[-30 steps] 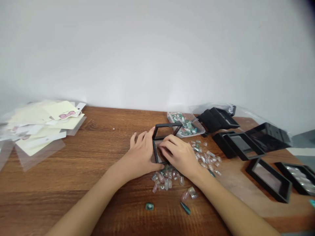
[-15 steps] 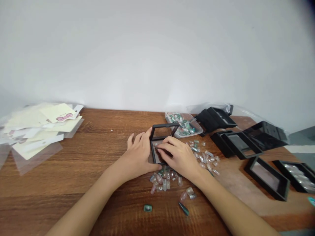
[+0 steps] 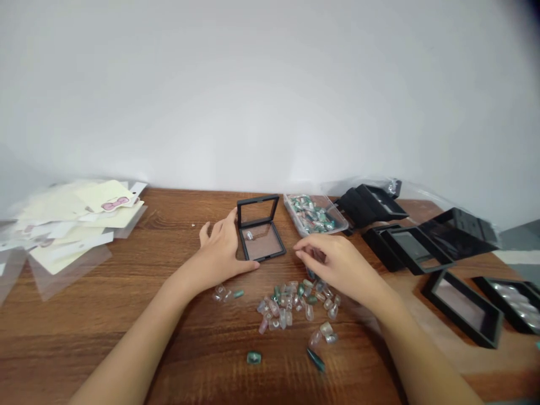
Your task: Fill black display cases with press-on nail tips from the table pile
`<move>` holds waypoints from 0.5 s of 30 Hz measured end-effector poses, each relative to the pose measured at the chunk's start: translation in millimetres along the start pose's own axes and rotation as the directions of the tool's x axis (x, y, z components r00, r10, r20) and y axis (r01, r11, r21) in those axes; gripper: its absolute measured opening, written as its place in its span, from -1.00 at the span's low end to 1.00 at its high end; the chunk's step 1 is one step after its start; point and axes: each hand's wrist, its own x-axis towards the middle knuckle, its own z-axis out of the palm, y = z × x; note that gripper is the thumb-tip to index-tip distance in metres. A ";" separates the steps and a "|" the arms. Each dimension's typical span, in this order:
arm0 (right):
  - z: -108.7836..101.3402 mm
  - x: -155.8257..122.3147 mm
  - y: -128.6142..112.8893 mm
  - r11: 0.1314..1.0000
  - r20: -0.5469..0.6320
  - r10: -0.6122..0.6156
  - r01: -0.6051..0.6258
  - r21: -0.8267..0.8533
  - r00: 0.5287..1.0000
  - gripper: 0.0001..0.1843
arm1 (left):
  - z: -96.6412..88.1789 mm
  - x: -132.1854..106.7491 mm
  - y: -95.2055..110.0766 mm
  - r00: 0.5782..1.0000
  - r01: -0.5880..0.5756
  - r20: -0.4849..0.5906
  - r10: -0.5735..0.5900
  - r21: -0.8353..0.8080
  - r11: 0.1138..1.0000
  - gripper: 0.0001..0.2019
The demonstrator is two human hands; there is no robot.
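Note:
My left hand [image 3: 219, 244] grips a small black-framed display case [image 3: 264, 254], thumb at the front edge and fingers along the left side. The case's windowed lid [image 3: 258, 199] stands raised. On its clear floor, near the back left, sits a small shiny press-on nail [image 3: 250, 235]. My right hand [image 3: 337, 261] is just right of the case, thumb and index finger close together; whether anything is between them cannot be made out. Below it lies a loose pile of clear, pink and green press-on nails [image 3: 289, 304].
A clear plastic tub [image 3: 301, 228] of green and clear nails stands behind my right hand. Black display cases [image 3: 462, 306] lie to the right, one [image 3: 510, 304] holding nails. Cream cards in clear sleeves [image 3: 70, 225] are heaped at left. A dark green nail [image 3: 315, 360] lies in front.
The case has shifted left with my left hand. My right hand has come out of the case and moved right, uncovering the nail inside. More loose nails show in front.

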 end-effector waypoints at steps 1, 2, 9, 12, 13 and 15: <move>-2.6 -0.4 0.7 1.000 0.035 0.012 -0.011 -0.009 0.999 -0.89 | -0.4 0.6 -1.3 1.000 0.005 -0.006 -0.005 0.001 1.000 0.18; -5.1 -1.0 1.2 1.000 0.065 0.020 -0.019 -0.017 0.998 -0.90 | -0.7 1.1 -2.3 1.000 0.010 -0.011 -0.010 0.001 1.000 0.18; -15.8 -8.4 10.6 0.987 0.210 0.107 -0.079 -0.137 0.972 -0.84 | 0.0 1.2 -4.8 1.000 -0.005 -0.013 0.005 0.000 1.000 0.18; -14.0 -9.3 16.0 0.982 0.232 0.116 -0.076 -0.174 0.966 -0.81 | 2.0 1.4 -6.2 1.000 -0.011 -0.023 0.011 0.009 1.000 0.20; -12.9 -9.1 16.8 0.982 0.234 0.112 -0.071 -0.177 0.966 -0.81 | 2.5 1.5 -6.4 1.000 -0.010 -0.029 0.010 0.013 1.000 0.21; -11.0 -8.3 16.9 0.982 0.232 0.105 -0.064 -0.179 0.967 -0.83 | 2.8 1.5 -6.3 0.999 -0.007 -0.035 0.007 0.018 1.000 0.22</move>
